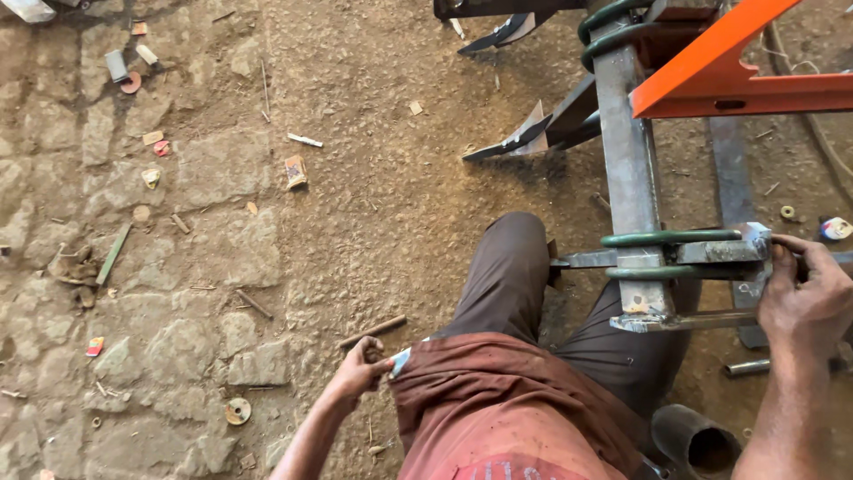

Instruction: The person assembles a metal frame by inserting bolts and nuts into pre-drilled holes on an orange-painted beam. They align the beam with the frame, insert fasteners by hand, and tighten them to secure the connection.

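Observation:
My right hand [804, 298] grips the grey metal bracket [746, 253] at the right end of a green steel spring loop [666, 238], which wraps a grey steel bar [626, 160] of a farm implement frame. My left hand [362, 369] is low at my left side, its fingers closed at the edge of my reddish-brown shirt [498, 400], by a small light-blue item [401, 362]. Whether it holds that item I cannot tell. My leg in dark trousers [511, 267] stretches toward the frame.
An orange steel beam [711, 76] crosses the top right. Dark pointed tine blades [520, 138] stick out left of the frame. A short pipe [693, 444] and a metal tube [746, 366] lie by my right arm. Scraps, rods and washers litter the stone-and-dirt floor [222, 178].

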